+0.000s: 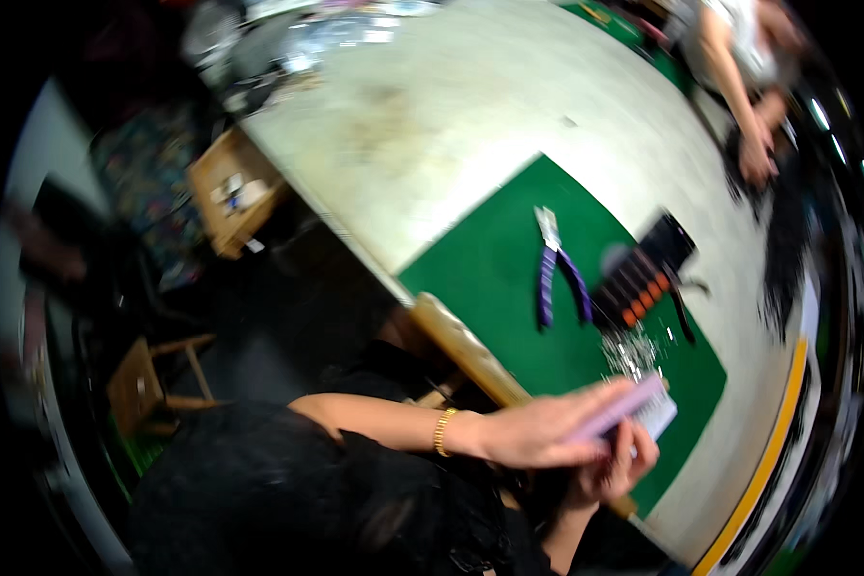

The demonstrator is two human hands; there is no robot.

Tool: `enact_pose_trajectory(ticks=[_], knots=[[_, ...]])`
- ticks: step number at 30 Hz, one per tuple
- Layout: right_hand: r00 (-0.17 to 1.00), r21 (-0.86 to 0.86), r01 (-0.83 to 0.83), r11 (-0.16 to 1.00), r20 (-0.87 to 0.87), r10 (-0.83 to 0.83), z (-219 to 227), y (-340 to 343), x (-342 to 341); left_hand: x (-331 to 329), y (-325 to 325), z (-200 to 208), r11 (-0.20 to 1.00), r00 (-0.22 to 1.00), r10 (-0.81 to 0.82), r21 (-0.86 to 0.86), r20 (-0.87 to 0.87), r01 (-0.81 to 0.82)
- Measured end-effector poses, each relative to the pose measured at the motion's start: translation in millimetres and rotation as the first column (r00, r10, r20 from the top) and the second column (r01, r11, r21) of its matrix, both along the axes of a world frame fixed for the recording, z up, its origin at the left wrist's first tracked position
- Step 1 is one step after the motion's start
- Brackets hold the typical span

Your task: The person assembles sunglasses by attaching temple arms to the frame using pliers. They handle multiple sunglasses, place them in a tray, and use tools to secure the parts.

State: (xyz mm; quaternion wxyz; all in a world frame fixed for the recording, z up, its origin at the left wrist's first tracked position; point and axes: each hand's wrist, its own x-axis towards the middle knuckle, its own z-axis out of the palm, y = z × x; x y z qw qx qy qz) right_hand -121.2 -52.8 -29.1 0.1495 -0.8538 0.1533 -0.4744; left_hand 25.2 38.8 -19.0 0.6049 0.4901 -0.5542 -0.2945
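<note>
Over the near right corner of the green mat, my left hand (pixel 538 432) is closed on a flat pink slab (pixel 616 411), blurred. Along the slab's right side shows a whitish flat part (pixel 655 413); whether the two are one piece I cannot tell. Just below, my right hand (pixel 619 468) has its fingers curled against the same pieces. Beyond the hands lies a heap of small silvery bits (pixel 632 351). Purple-handled pliers (pixel 552 269) rest on the mat, jaws pointing away. To their right lies a dark slotted case (pixel 634 288) with several orange round parts.
Under these things the green mat (pixel 470 274) covers part of a pale table (pixel 432 115). Clear plastic bags (pixel 341 38) lie at its far left. An open wooden drawer (pixel 230 206) juts out at left. Across the table sits another person (pixel 739 96), hands near dark strands (pixel 787 250).
</note>
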Motion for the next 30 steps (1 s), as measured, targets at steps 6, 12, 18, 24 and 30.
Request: enact_pose_trajectory(ticks=[6,12,18,24,30], knots=[[0.959,-0.404,-0.274,0.873,-0.041,0.282,45,7,14,41,60,17,0.915,0.972,0.236,-0.336,0.001,-0.222],[0.983,-0.213,-0.182,0.960,-0.044,0.177,51,11,39,183,258,9,0.573,0.577,0.801,-0.074,-0.156,-0.816],[0.951,0.011,-0.182,0.983,-0.252,0.179,26,45,56,339,456,-41,0.251,0.343,0.917,0.377,0.202,-0.891],[0.943,0.137,0.011,0.991,-0.331,0.035,15,59,34,496,452,-101,0.191,0.378,0.843,0.444,0.384,-0.876],[0.949,0.336,0.177,0.925,-0.307,-0.070,1,64,-2,628,559,-198,0.286,-0.056,0.308,-0.149,0.950,-0.947]])
